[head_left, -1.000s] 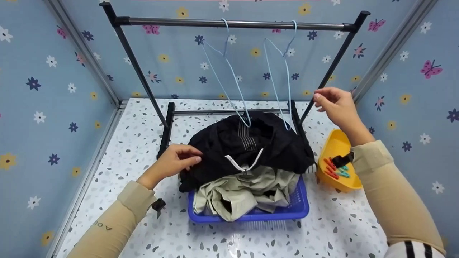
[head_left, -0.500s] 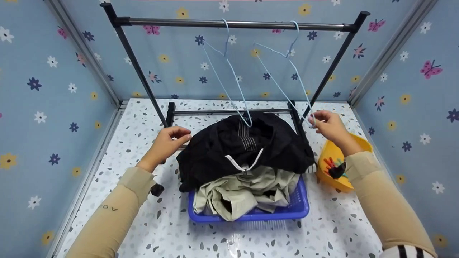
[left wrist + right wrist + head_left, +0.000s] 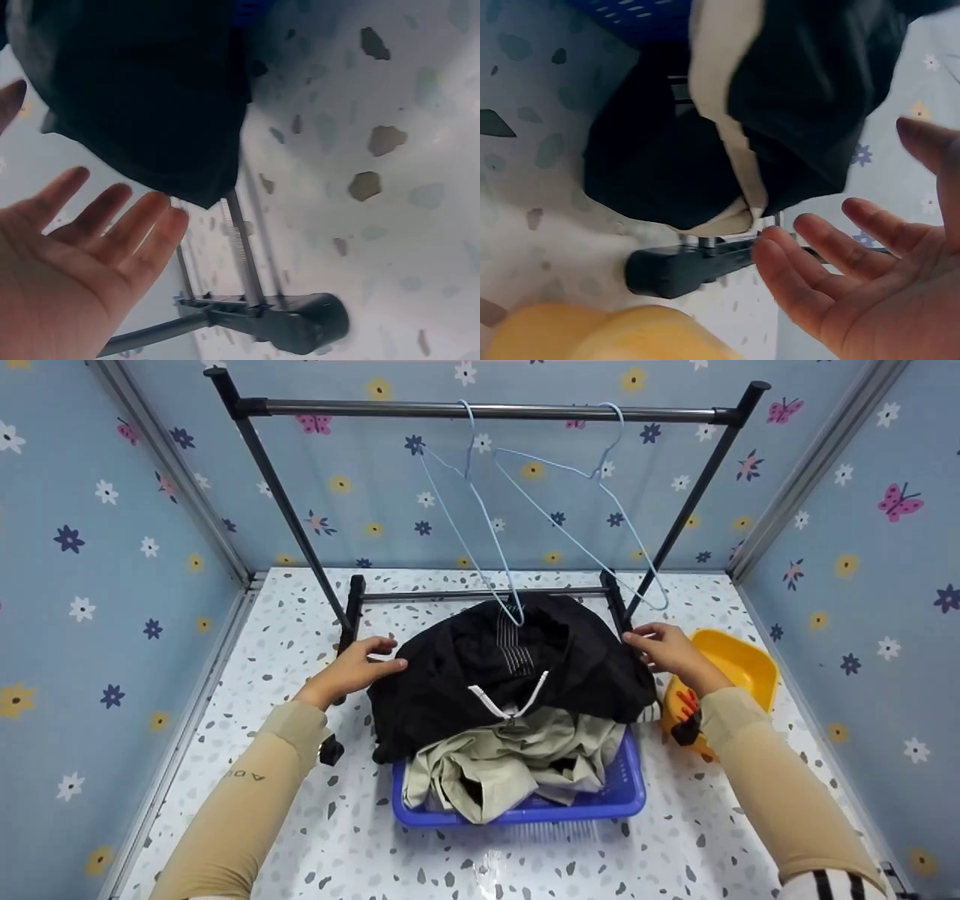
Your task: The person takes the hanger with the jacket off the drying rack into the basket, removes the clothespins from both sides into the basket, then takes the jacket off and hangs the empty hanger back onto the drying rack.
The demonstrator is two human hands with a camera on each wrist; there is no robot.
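Note:
A black jacket [image 3: 442,690] with a white zipper lies heaped over a beige garment [image 3: 510,780] in a blue basket [image 3: 555,813]. My left hand [image 3: 351,669] is at the jacket's left side, its thumb tip by the fabric; in the left wrist view the fingers [image 3: 154,247] are spread near the dark cloth. On the other side my right hand [image 3: 673,654] is beside the jacket's right shoulder. Its fingers [image 3: 791,281] extend under the black and cream edge in the right wrist view, and nothing is gripped.
Two light blue wire hangers, a left hanger [image 3: 489,529] and a right hanger [image 3: 559,534], hang from the black rack's bar [image 3: 360,408]. The left one reaches down onto the jacket. A yellow container [image 3: 761,667] with red clothespins [image 3: 686,703] stands at the right, partly behind the right forearm.
My right hand has come down from beside the rack, touched the right hanger and left it turned, then reached the jacket's right side. The left hand has shifted up along the jacket's left side.

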